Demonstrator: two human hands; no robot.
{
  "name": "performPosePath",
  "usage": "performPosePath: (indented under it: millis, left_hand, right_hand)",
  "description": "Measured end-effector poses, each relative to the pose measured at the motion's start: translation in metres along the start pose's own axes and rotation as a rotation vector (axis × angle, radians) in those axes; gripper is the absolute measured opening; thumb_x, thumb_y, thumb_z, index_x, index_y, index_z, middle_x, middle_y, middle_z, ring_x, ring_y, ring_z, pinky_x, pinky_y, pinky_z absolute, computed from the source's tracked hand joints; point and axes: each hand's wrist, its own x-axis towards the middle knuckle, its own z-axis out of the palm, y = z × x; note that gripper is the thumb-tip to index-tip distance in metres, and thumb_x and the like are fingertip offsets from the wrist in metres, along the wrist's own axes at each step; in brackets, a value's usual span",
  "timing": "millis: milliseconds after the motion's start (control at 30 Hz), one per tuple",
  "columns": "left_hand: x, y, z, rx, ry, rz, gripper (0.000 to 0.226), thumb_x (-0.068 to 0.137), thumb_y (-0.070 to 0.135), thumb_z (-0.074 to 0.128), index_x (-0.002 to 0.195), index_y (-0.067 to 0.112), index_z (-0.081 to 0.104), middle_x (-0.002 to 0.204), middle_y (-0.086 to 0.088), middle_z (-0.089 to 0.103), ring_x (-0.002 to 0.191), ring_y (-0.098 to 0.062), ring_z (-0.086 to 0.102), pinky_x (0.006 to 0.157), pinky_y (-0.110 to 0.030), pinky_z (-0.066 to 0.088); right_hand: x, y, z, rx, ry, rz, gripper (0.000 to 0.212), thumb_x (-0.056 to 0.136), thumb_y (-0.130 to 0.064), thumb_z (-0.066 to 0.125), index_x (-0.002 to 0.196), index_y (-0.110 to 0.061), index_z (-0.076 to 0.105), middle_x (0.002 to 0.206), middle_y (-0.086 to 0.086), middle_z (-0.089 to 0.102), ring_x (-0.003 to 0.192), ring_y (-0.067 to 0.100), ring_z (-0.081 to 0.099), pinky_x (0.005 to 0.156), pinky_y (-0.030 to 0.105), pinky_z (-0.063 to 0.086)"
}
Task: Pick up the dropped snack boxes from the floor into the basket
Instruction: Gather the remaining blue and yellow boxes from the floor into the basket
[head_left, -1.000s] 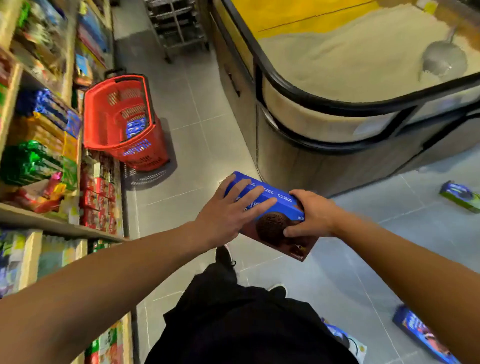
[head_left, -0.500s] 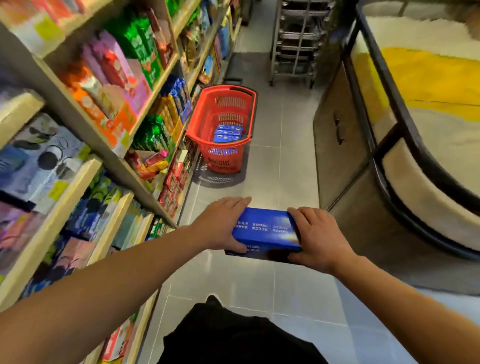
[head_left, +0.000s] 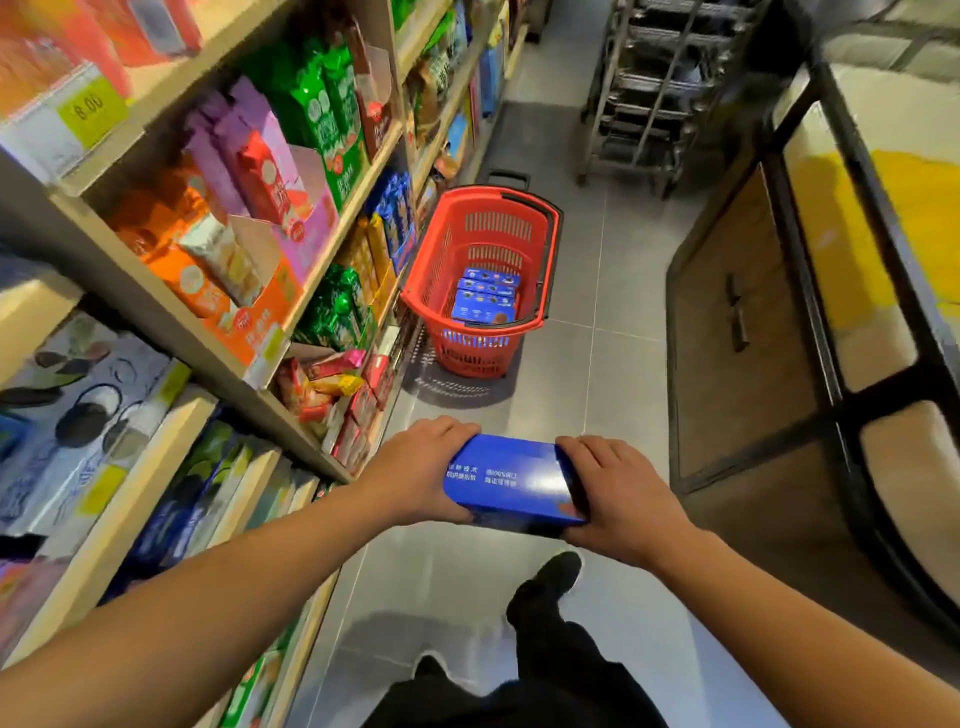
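Now the view has swung toward the basket, ahead of the fingers. Left hand and right hand clamp the blue box by its ends; delivery remains.

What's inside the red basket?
The red basket holds blue snack boxes lying flat, overlapping. About three show; anything beneath them is covered. The box in the hands is not in yet.

Shelves of bright snack packets fill nine o'clock. A metal rack stands at one o'clock, a wooden cabinet at three, on grey floor tiles.
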Motion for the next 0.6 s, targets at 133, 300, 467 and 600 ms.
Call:
performPosePath:
  millis: [133,300,467,600]
  left_hand:
    - [0.066,-0.032,-0.017,-0.010,0.005,-0.038,0.097,0.055,0.068,0.069,0.138,0.030,0.035,0.130,0.008,0.048,0.117,-0.016,0.049,0.097,-0.038,0.046]
    - [0.156,-0.060,-0.039,-0.013,0.022,-0.065,0.091,0.054,0.067,0.065,0.133,0.030,0.037,0.124,0.005,0.050,0.112,-0.018,0.052,0.094,-0.040,0.047]
    - [0.234,-0.078,-0.068,-0.029,0.072,-0.154,0.096,0.054,0.062,0.067,0.138,0.030,0.035,0.128,0.006,0.047,0.116,-0.020,0.050,0.096,-0.039,0.046]
    - [0.285,-0.111,-0.089,-0.027,0.091,-0.175,0.097,0.056,0.063,0.070,0.140,0.029,0.035,0.129,0.005,0.049,0.117,-0.021,0.051,0.098,-0.039,0.045]
  right_hand:
    - [0.074,0.034,-0.016,0.000,-0.036,-0.023,0.096,0.066,-0.061,0.066,0.146,-0.024,0.029,0.139,-0.003,0.045,0.121,0.021,0.046,0.105,0.031,0.037]
    - [0.162,0.086,-0.044,-0.024,-0.041,-0.052,0.093,0.063,-0.053,0.069,0.144,-0.020,0.037,0.134,0.000,0.051,0.113,0.025,0.051,0.099,0.033,0.040]
    - [0.252,0.140,-0.078,-0.051,-0.047,-0.108,0.094,0.060,-0.054,0.070,0.142,-0.018,0.041,0.131,0.002,0.054,0.111,0.026,0.054,0.097,0.034,0.042]
    - [0.316,0.159,-0.092,-0.043,-0.058,-0.120,0.092,0.057,-0.055,0.071,0.137,-0.016,0.046,0.124,0.003,0.057,0.104,0.029,0.057,0.091,0.037,0.047]
